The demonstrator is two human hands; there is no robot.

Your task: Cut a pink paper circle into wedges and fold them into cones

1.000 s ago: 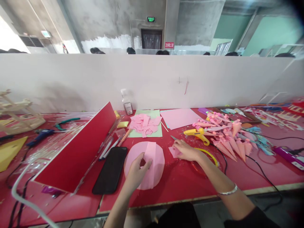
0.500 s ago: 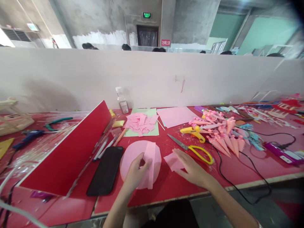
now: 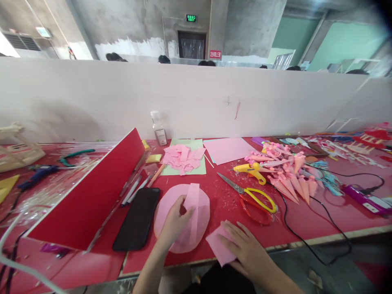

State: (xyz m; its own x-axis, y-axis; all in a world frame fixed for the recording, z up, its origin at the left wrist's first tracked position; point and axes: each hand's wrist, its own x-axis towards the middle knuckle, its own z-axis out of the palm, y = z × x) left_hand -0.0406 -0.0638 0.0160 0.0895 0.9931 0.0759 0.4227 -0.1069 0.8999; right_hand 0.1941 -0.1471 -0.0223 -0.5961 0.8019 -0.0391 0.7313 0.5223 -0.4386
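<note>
A round pink paper sheet point(image 3: 174, 245) lies flat before me, with a narrow pink paper strip point(image 3: 194, 192) running across its right half. My left hand point(image 3: 177, 220) rests on the round sheet, fingers curled and thumb on the strip, holding it. At the front edge of the table, my right hand point(image 3: 241, 247) grips a smaller piece of pink paper point(image 3: 217, 241); its thumb is under the paper, hidden. Yellow- and red-handled scissors point(image 3: 260, 199) lie beyond the right hand.
Left of the round sheet lies a black phone point(image 3: 136, 222), beside a leaning red board point(image 3: 98, 196). Behind are pink paper scraps point(image 3: 183, 158) on a green sheet and a larger pink sheet point(image 3: 228, 150). A yellow glue gun point(image 3: 251, 169) lies by several pink cones point(image 3: 290, 183).
My right hand has drawn the small pink paper toward me to the table's front edge and taken hold of it. My left hand stays on the strip.
</note>
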